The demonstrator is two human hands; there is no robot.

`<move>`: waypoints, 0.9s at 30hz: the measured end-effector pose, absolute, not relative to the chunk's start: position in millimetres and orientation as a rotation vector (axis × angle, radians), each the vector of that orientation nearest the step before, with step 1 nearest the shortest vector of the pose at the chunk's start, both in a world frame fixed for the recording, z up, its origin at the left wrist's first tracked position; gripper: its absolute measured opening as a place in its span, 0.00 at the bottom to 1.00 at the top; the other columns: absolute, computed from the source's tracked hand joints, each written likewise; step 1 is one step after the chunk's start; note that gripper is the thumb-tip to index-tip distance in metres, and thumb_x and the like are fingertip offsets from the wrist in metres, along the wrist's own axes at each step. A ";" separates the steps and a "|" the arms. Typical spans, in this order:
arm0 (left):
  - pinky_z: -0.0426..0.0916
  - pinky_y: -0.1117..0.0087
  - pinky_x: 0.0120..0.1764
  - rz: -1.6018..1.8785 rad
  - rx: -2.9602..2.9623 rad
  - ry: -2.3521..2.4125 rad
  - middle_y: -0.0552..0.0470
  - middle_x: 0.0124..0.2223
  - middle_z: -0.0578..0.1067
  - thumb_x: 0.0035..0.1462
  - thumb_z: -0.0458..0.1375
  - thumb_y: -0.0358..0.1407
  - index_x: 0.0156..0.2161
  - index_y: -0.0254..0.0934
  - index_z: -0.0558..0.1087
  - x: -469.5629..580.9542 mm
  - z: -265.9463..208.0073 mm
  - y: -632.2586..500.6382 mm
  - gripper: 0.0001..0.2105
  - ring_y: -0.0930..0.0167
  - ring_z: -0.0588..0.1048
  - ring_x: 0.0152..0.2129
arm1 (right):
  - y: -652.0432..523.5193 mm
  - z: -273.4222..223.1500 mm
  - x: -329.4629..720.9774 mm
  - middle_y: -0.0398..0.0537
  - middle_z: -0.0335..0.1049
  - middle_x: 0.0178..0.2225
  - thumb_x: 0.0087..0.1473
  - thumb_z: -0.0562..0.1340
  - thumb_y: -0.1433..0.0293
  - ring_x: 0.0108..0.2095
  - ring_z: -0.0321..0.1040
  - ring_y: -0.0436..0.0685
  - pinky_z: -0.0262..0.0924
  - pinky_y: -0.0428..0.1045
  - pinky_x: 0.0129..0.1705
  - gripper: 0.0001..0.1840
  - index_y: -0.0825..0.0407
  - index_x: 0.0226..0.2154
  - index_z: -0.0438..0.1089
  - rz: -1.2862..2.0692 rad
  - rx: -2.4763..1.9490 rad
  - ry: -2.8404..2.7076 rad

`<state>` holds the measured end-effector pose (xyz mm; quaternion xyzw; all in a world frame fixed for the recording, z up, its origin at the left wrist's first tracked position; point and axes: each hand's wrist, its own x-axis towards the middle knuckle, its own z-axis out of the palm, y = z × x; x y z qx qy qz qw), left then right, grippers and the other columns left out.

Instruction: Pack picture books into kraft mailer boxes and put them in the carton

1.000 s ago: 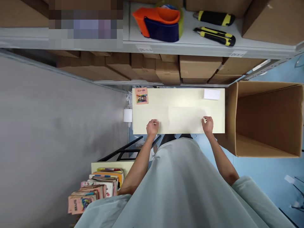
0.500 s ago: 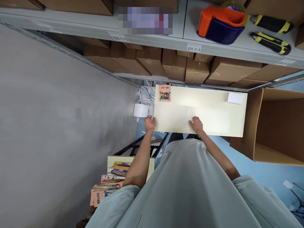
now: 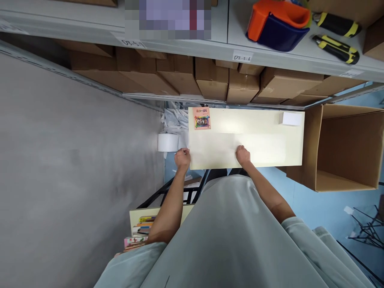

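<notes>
The cream tabletop [image 3: 255,120] lies directly in front of you, below the shelving. Your left hand [image 3: 182,158] is at its left edge, fingers curled in; your right hand [image 3: 243,155] is over its near half, fingers folded. Whether either pinches anything, you cannot tell from this view.

At the tabletop's far left corner lies a pink booklet [image 3: 202,118]; its printed title is too small to read. Near the far right corner is a small white box [image 3: 290,119].

Beyond, the shelf edge bears handwritten labels: "D3-5-7" [image 3: 133,43] and "D3-5-6" [image 3: 242,57]; a third is illegible. Above them lie an orange-and-navy tape dispenser [image 3: 274,26] and two black-and-yellow utility knives [image 3: 336,50]. Brown cartons [image 3: 241,86] line the lower level. Right of the tabletop, an open cardboard box [image 3: 349,150] shows its inner walls. A white roll [image 3: 167,143] is near your left hand.
</notes>
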<state>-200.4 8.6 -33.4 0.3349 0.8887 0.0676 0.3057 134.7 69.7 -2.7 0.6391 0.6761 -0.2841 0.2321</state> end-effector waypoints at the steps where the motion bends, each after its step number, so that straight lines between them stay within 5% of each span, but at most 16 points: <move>1: 0.73 0.58 0.55 0.185 0.905 2.349 0.41 0.48 0.86 0.67 0.58 0.34 0.47 0.36 0.83 -197.8 -28.2 8.1 0.11 0.58 0.83 0.45 | 69.8 -2.4 136.3 0.66 0.73 0.57 0.75 0.53 0.74 0.53 0.78 0.63 0.72 0.53 0.50 0.13 0.57 0.56 0.67 -0.792 1.758 1.868; 7: 0.75 0.59 0.52 0.166 0.981 2.337 0.44 0.44 0.85 0.66 0.60 0.34 0.46 0.36 0.82 -168.2 -6.2 8.0 0.09 0.59 0.82 0.43 | 69.8 2.3 175.3 0.60 0.72 0.59 0.78 0.51 0.65 0.53 0.76 0.61 0.71 0.52 0.52 0.17 0.52 0.62 0.65 -0.845 1.864 1.922; 12: 0.75 0.56 0.54 0.066 0.944 2.368 0.42 0.44 0.85 0.66 0.59 0.34 0.44 0.37 0.81 -147.3 -5.6 20.7 0.08 0.57 0.82 0.45 | 73.6 6.7 270.4 0.68 0.67 0.64 0.75 0.55 0.65 0.64 0.66 0.68 0.67 0.56 0.61 0.22 0.58 0.64 0.64 -0.566 2.273 1.800; 19: 0.75 0.54 0.55 -0.042 0.931 2.429 0.38 0.44 0.85 0.64 0.60 0.35 0.41 0.37 0.80 -129.5 -12.1 33.0 0.07 0.53 0.83 0.48 | 83.7 -2.0 366.8 0.66 0.74 0.51 0.73 0.52 0.71 0.49 0.78 0.65 0.72 0.53 0.45 0.15 0.59 0.51 0.71 -0.538 2.297 1.439; 27: 0.78 0.59 0.46 -0.082 0.920 2.521 0.40 0.40 0.85 0.62 0.58 0.34 0.40 0.38 0.80 -123.7 -14.6 38.2 0.08 0.56 0.84 0.40 | 94.8 -6.0 405.6 0.65 0.75 0.50 0.71 0.55 0.72 0.49 0.79 0.65 0.70 0.52 0.44 0.11 0.59 0.50 0.71 -0.588 2.244 1.468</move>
